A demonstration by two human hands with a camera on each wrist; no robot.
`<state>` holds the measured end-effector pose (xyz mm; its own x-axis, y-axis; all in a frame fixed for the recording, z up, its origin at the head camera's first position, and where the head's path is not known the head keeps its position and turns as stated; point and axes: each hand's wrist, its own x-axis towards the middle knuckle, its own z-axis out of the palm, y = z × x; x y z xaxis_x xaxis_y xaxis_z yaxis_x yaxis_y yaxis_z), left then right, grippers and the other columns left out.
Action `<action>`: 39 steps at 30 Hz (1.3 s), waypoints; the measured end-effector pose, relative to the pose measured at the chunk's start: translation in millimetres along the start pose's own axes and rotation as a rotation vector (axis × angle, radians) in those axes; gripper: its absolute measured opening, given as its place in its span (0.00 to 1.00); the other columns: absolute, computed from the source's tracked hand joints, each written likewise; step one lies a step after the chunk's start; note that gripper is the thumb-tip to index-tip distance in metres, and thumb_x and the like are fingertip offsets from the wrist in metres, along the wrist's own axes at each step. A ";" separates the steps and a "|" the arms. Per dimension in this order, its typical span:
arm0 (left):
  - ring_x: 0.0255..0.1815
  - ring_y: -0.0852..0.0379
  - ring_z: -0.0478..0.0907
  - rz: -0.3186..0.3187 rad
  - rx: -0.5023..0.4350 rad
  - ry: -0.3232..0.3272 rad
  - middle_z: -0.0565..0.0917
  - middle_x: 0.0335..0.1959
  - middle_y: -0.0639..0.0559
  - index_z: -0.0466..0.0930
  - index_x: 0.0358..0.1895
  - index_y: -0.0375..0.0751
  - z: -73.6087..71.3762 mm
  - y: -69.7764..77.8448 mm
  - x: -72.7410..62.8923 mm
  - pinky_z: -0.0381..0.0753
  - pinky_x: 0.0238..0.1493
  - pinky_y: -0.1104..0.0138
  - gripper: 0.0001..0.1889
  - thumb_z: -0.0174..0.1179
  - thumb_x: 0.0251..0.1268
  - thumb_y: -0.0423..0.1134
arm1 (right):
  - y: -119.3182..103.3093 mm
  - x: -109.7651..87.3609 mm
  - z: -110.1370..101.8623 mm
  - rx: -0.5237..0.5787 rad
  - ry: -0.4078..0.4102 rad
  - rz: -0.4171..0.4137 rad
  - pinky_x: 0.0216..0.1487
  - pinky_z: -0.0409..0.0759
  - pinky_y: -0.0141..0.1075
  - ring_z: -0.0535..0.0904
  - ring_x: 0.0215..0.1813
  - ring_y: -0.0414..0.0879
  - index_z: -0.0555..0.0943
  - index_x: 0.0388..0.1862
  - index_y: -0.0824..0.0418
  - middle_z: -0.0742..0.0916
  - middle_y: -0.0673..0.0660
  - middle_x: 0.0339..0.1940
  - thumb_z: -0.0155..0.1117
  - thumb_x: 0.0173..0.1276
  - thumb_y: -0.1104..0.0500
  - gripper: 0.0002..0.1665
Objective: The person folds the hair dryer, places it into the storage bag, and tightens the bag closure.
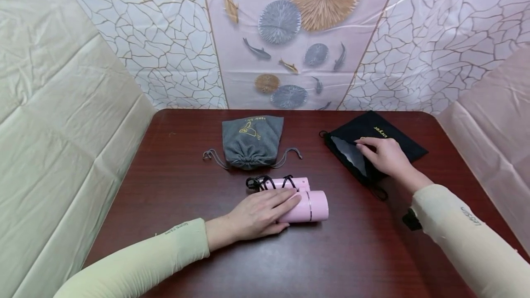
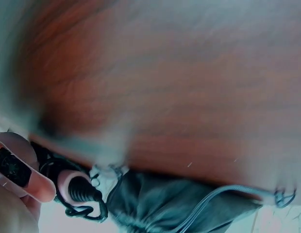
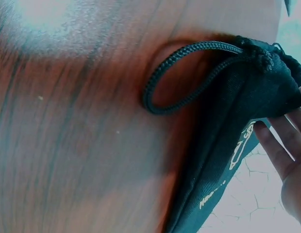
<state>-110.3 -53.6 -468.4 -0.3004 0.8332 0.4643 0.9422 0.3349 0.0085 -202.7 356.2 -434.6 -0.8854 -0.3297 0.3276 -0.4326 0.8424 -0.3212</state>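
Observation:
A pink hair dryer (image 1: pixel 318 206) lies on the table with its handle folded beside the barrel and a black cord (image 1: pixel 253 184) wound round the handle. My left hand (image 1: pixel 258 213) grips its barrel from above, fingers over the top and thumb on the near side. To the right, a black drawstring bag (image 1: pixel 407 144) with yellow print lies at a slant. My right hand (image 1: pixel 385 156) pinches the upper edge of its mouth, which gapes and shows a grey lining (image 1: pixel 349 151). The right wrist view shows the bag's cord loop (image 3: pixel 155 94) and fingers against the cloth.
A grey drawstring bag (image 1: pixel 252 141) with a yellow dryer print lies behind the hair dryer, its mouth gathered and cords spread to both sides. The dark red-brown table (image 1: pixel 174 187) has cloth-covered walls at the back and sides.

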 end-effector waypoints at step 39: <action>0.68 0.52 0.82 -0.242 0.100 -0.166 0.81 0.71 0.46 0.73 0.78 0.42 -4.8 1.5 90.5 0.85 0.63 0.60 0.37 0.69 0.71 0.56 | -59.9 4.4 -10.8 0.139 -0.006 -0.080 0.52 0.87 0.57 0.91 0.53 0.58 0.92 0.53 0.62 0.94 0.59 0.48 0.72 0.73 0.64 0.12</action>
<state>-135.3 20.2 -422.1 -0.5422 0.7817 0.3081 0.8235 0.5672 0.0105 -178.9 308.9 -404.3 -0.8479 -0.3965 0.3519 -0.5209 0.7465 -0.4140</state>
